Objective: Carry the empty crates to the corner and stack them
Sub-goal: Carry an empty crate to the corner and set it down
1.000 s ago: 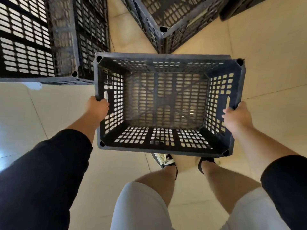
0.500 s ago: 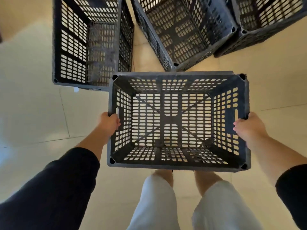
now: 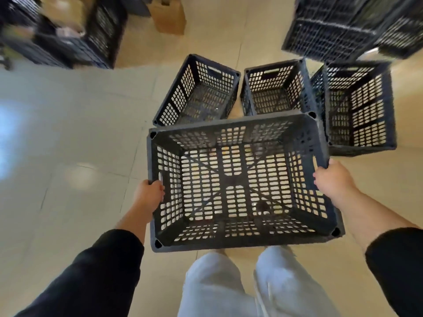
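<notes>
I hold an empty black slotted crate (image 3: 240,186) level in front of my legs, above the tiled floor. My left hand (image 3: 148,193) grips its left rim by the handle slot. My right hand (image 3: 332,179) grips the right rim. Three more empty black crates stand on the floor just beyond it: a left crate (image 3: 196,92), a middle crate (image 3: 274,88) and a right crate (image 3: 359,106).
A blurred stack of black crates (image 3: 343,26) rises at the top right. Dark crates and clutter (image 3: 68,35) fill the top left, with a brown cardboard box (image 3: 169,17) between. Pale floor tiles (image 3: 68,145) spread to the left.
The view has tilted up and backed off: the floor crates now look smaller and farther away, and stacks at the back have come into sight. Both hands keep their grip on the crate.
</notes>
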